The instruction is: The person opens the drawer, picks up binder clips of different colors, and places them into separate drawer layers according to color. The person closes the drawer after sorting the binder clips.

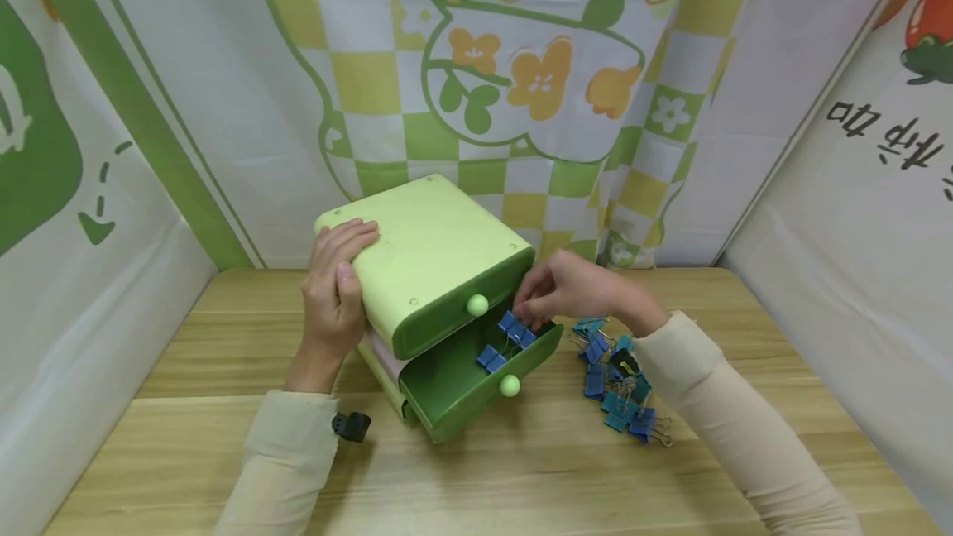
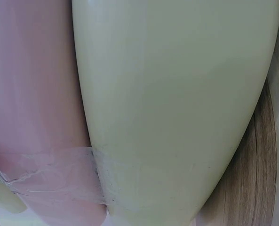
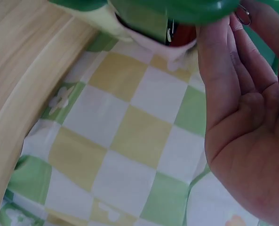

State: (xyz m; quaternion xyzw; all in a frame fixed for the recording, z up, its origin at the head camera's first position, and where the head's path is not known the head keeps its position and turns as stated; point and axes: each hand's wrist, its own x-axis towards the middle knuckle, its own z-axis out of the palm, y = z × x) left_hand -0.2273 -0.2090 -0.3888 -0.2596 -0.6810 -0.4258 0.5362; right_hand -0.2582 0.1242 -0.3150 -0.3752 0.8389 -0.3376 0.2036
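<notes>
A small green desktop drawer box [image 1: 424, 255] stands angled on the table, its lower drawer [image 1: 447, 391] pulled out. My left hand [image 1: 331, 296] holds the upper unit's left edge, fingers bent over the top and thumb against the side. Blue binder clips [image 1: 491, 358] lie in the drawer. Over the drawer's right end, my right hand [image 1: 569, 288] has its fingers down by the clips; in the right wrist view, thumb and fingers pinch a wire clip handle [image 3: 244, 15]. Low at the side, the left wrist view shows clear tape [image 2: 59, 174] across pink and green units.
Right of the box lies a loose pile of blue and teal binder clips [image 1: 618, 383], near the right sleeve. A small black object [image 1: 351, 426] sits by the left sleeve. Behind the wooden table [image 1: 521, 486] hangs a checked curtain [image 1: 491, 139].
</notes>
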